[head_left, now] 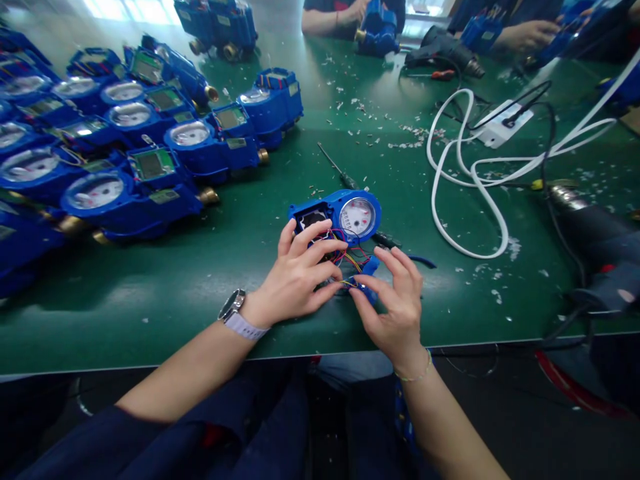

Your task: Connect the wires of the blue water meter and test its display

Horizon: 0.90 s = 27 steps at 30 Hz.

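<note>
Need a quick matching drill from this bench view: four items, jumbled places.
1. wristwatch
2. thin bracelet
3. white cable
4. open blue meter

A. looped on the green table
B. partly covered by the left hand
C. around the right wrist
D. around the left wrist

Pairs: 1-D, 2-C, 3-A, 4-B
</note>
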Tool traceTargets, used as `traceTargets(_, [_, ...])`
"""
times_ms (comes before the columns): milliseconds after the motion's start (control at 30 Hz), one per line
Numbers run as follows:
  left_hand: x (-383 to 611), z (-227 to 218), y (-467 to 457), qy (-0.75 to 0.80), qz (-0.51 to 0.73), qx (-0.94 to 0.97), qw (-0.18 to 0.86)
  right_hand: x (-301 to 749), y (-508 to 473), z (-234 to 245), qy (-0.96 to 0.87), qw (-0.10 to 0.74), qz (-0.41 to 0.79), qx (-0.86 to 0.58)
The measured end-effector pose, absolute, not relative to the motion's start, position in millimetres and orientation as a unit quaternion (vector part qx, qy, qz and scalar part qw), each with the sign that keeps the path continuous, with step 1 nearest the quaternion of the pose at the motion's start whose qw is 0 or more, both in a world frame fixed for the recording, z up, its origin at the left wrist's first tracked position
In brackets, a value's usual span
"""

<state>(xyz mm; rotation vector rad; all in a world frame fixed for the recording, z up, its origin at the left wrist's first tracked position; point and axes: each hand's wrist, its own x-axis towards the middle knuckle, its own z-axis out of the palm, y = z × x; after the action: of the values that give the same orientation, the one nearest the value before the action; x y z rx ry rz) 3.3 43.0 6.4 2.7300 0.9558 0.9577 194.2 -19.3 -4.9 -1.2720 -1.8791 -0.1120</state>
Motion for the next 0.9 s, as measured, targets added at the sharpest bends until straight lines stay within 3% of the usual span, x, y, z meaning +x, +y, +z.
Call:
traceTargets(367, [4.3,6.3,40.7,0.290,0.354,0.887,0.058,185.3,-18.7,-13.1,-0.742,0.441,-0.048,-0.502])
traceTargets(733, [0.3,8.7,46.9,0.298,0.327,0.895,0.049,194.0,-15.4,-25.7,-0.652,0.540,0.176,-0.502])
traceTargets(900, [-2.8,11.5,50.0,0.323,0.322,0.888,0.064,204.1,-19.5,-22.1,-0.629,0.556,0.179,-0.513])
